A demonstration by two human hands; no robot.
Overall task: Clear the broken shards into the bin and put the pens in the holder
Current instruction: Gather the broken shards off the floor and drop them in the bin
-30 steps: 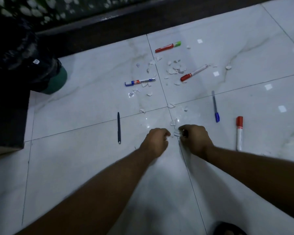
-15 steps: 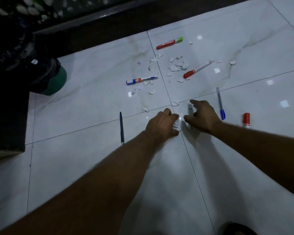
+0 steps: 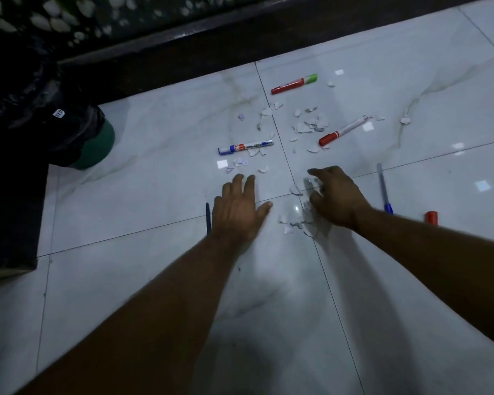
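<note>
Pale veined floor tiles [image 3: 154, 280] are spread across the frame. A dark ledge [image 3: 211, 38] is seen along the top, with a pebble-patterned surface [image 3: 69, 12] above it at upper left. A dark block [image 3: 9, 223] is seen at the left edge.

The pale marble-tiled floor [image 3: 143, 212] carries scattered white shards [image 3: 303, 128], several markers [image 3: 245, 146], pens [image 3: 383, 186] and a green bin [image 3: 97, 149].

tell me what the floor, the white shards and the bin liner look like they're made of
Floor: glossy polished tile, likely ceramic or marble-look porcelain. It shows grout lines, grey veins and sharp light reflections.
Shards: probably ceramic or porcelain. They are white, thin and jagged-edged; the finish is hard to judge in this light.
Bin liner: thin black plastic film, crinkled, with small shiny highlights.
</note>
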